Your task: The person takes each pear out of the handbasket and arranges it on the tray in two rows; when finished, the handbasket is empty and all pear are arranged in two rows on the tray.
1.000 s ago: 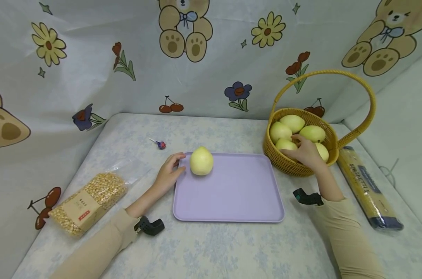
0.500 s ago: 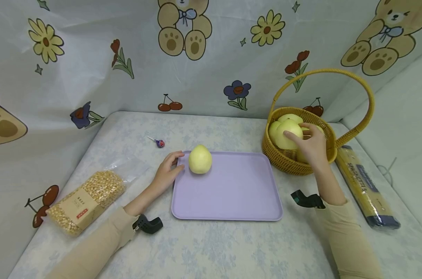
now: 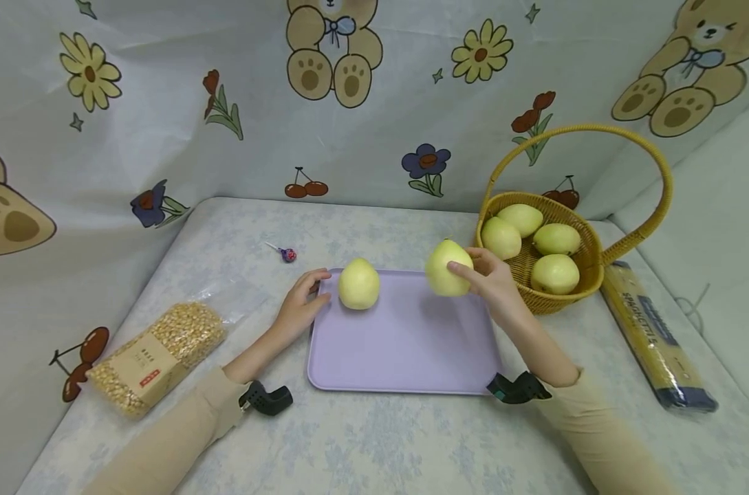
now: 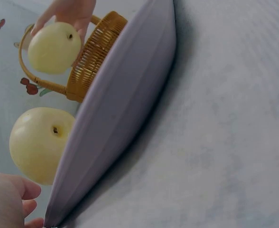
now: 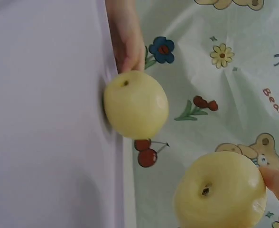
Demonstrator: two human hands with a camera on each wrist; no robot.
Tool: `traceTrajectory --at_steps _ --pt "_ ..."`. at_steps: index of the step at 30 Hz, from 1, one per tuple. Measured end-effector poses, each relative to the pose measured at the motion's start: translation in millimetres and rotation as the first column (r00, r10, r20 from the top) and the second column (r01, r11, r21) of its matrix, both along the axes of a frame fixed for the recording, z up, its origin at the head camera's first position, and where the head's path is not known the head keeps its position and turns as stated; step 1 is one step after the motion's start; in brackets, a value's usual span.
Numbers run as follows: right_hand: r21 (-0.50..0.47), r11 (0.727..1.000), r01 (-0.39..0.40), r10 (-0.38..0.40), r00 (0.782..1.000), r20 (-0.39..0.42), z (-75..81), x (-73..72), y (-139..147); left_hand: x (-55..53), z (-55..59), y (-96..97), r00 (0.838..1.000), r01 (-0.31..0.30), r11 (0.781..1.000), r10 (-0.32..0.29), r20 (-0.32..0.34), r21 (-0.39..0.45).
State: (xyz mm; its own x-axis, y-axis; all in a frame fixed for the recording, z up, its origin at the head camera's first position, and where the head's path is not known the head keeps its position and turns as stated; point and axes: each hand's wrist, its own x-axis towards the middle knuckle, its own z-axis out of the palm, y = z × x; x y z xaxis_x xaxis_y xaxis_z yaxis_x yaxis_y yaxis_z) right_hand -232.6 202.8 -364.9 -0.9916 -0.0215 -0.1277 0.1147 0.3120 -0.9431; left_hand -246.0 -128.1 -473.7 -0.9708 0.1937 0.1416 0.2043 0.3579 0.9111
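Base: What's leftmost on your feed?

Me: Bag of corn kernels (image 3: 157, 357) on the surface (image 3: 374, 447), then a lollipop (image 3: 289, 255). Neither looks part of the work. Next, my left grip (image 3: 296, 302): fingers parted, loosely bent, at the far left corner of the lilac tray (image 3: 405, 350).

Base: Tray loaded?

Me: One yellow fruit (image 3: 358, 284) rests on it, just beside the left grip, not touching it.

Base: Further right?

Me: A second fruit (image 3: 445, 265), pinched between thumb and fingers of my right grip (image 3: 494, 278), aloft over the tray's far right part. Beyond, the wicker basket (image 3: 547, 302) with four more fruits (image 3: 555, 273) inside. Spaghetti pack (image 3: 659, 337) lies just beside it.

Base: Step in hand?

Me: My reading: basket-to-tray carry, mid-transfer. Next move probably calls for lowering onto the tray, perhaps beside the first. Round thing, may roll; I'd let it settle before loosening the pinch.
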Motion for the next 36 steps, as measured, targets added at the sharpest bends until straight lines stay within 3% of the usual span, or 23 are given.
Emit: traceTrajectory --at_steps 7,12,25,36 --pt "0.032 0.999 -0.027 0.026 0.998 0.053 -28.9 -3.2 -26 0.0 1.4 3.1 1.000 0.002 1.000 -0.003 -0.012 -0.014" --pt "0.063 0.998 -0.013 0.009 0.998 0.061 -40.1 -6.5 -37 -1.5 1.8 5.9 1.000 0.008 1.000 -0.008 -0.011 -0.024" --pt "0.131 0.988 -0.076 0.058 0.989 0.137 -45.5 -13.7 -48 -2.1 -1.4 2.8 1.000 -0.003 1.000 0.003 0.003 -0.002" --pt "0.274 0.956 -0.108 0.084 0.992 0.099 -51.6 -19.0 -48 -0.5 -0.8 -0.3 1.000 -0.009 1.000 0.009 -0.006 -0.008"
